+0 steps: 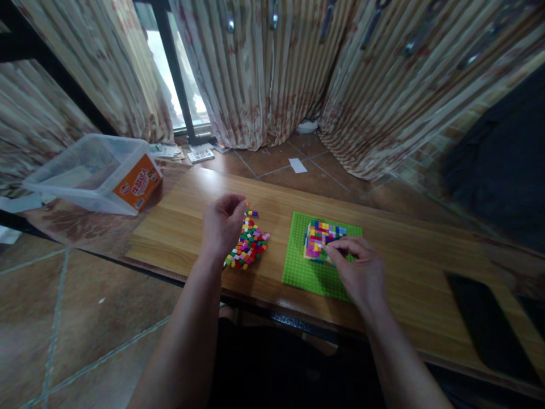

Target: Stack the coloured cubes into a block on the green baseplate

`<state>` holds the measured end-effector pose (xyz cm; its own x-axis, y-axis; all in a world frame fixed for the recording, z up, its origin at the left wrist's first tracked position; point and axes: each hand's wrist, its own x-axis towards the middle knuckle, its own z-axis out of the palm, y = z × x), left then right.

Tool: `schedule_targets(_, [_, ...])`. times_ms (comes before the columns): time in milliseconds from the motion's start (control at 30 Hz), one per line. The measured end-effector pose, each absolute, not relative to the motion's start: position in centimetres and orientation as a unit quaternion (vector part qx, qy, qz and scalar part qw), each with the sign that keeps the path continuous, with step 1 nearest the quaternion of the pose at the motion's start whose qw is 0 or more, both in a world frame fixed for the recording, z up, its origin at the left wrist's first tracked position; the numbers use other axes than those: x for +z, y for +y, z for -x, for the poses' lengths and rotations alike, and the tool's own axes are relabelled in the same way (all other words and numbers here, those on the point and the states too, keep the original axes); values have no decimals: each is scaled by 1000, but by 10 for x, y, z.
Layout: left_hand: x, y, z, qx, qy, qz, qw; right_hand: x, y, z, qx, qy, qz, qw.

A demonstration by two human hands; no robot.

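A green studded baseplate (293,267) lies on the wooden table, bearing a block of small multicoloured toy bricks (319,233). My right hand (360,264) reaches over the plate from the right, thumb and index finger pinched at the top of that block. Whatever sits between those fingertips is too small to make out. To the left, my left hand (222,224) hovers beside a loose pile of small coloured bricks (251,247), covering part of it. Its thumb and fingertips are pressed together near a few stray bricks (253,213); anything held there is hidden.
A clear plastic bin (89,187) with an orange label stands left of the wooden table (166,227). A black flat object (489,324) lies at the table's right end. Behind are curtains (255,74), booklets (201,155) and a white paper (297,165) on the tiled floor.
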<state>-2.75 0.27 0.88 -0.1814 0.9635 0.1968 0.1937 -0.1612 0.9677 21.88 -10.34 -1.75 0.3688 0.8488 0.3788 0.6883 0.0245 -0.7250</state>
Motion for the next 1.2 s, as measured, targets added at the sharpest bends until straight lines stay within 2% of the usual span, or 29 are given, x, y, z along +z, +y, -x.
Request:
schedule_targets(167, [7,4,29,549,538,-537,347,-7,-111,-199,6,-587,647,486])
schedule_targets(367, [7,3,30,546,535,-537,357,-16,-112,-154,109,-698,574,415])
schedule_targets(633, [8,2,32,553,535,-526,363,-38,-103,-120,142,-734,574,334])
schedule_targets(1200, [8,2,33,560,535,-514,369,-51,-90,-107,150,-754,546,335])
